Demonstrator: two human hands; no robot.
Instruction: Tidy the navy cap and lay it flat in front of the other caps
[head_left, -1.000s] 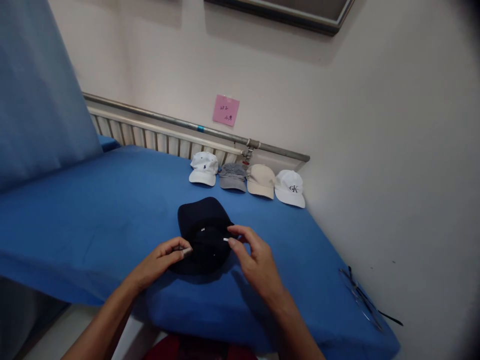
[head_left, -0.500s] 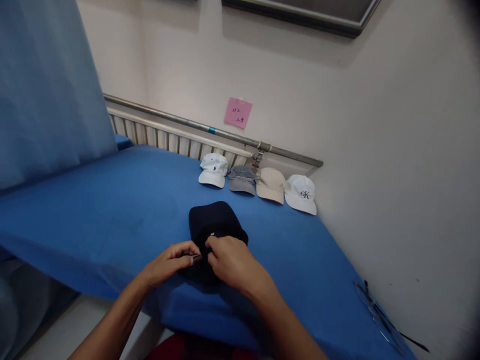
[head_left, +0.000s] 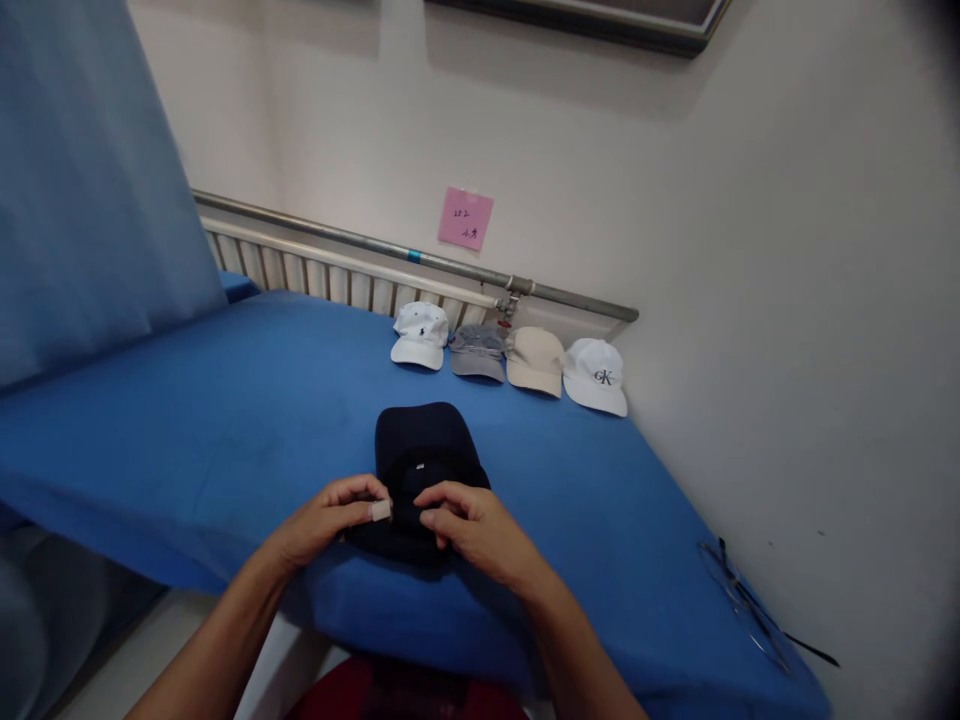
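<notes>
While the person bends over the blue sheet (head_left: 300, 400), I can see both hands at a dark cap (head_left: 427, 432). It lies near the person, in the middle, with its brim pointing to the far side. A little white tag (head_left: 420, 466) shows on it. The left hand (head_left: 328, 515) is at the cap's left side, thumb and fingers close together. A small pale piece (head_left: 381, 511) is at the thumb tip, but I can't tell if they pinch it. The right hand (head_left: 480, 525) is over the cap's right side, fingers curled and thumb near the pointing finger; I can't tell if they hold anything. Four more caps (head_left: 535, 362) sit in a row on the far side. Glasses (head_left: 742, 598) lie at the right edge.
</notes>
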